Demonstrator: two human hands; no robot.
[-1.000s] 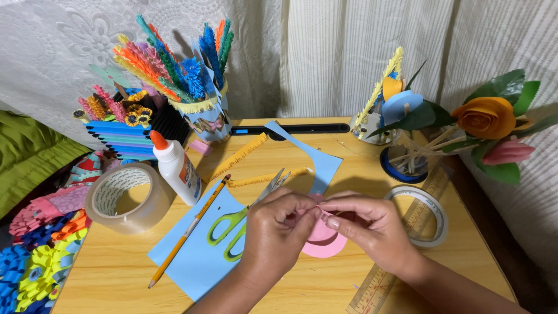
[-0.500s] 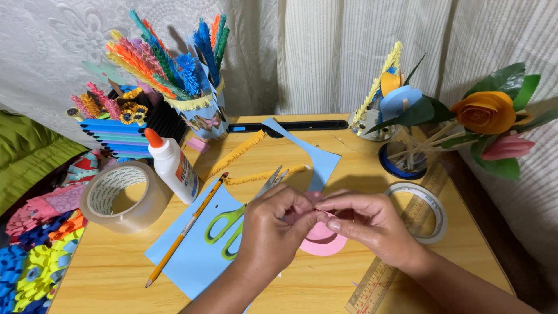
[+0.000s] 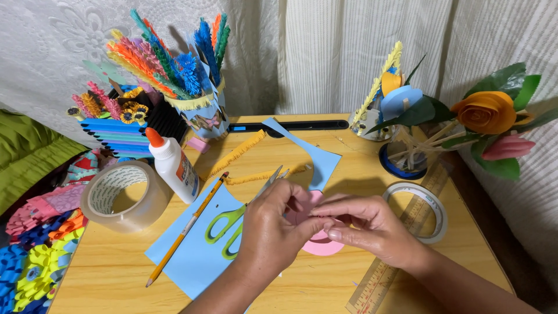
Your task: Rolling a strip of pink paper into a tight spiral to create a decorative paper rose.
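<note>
My left hand (image 3: 273, 227) and my right hand (image 3: 372, 228) meet over the middle of the wooden table (image 3: 360, 279), fingertips pinched together on a pink paper piece (image 3: 321, 244) that curls between them and lies partly on the table. Most of the pink paper is hidden by my fingers. Green-handled scissors (image 3: 232, 224) lie on a light blue paper sheet (image 3: 192, 256) just left of my left hand. A yellow pencil (image 3: 186, 229) lies slanted across that sheet.
A white glue bottle with an orange cap (image 3: 172, 164) and a wide tape roll (image 3: 124, 196) stand at the left. A small tape roll (image 3: 423, 210) and a clear ruler (image 3: 401, 250) lie at the right. Paper flowers in cups (image 3: 407, 134) line the back.
Both hands have stayed over the pink paper, with the fingers shifting a little as they work it. Nothing else on the table has moved.
</note>
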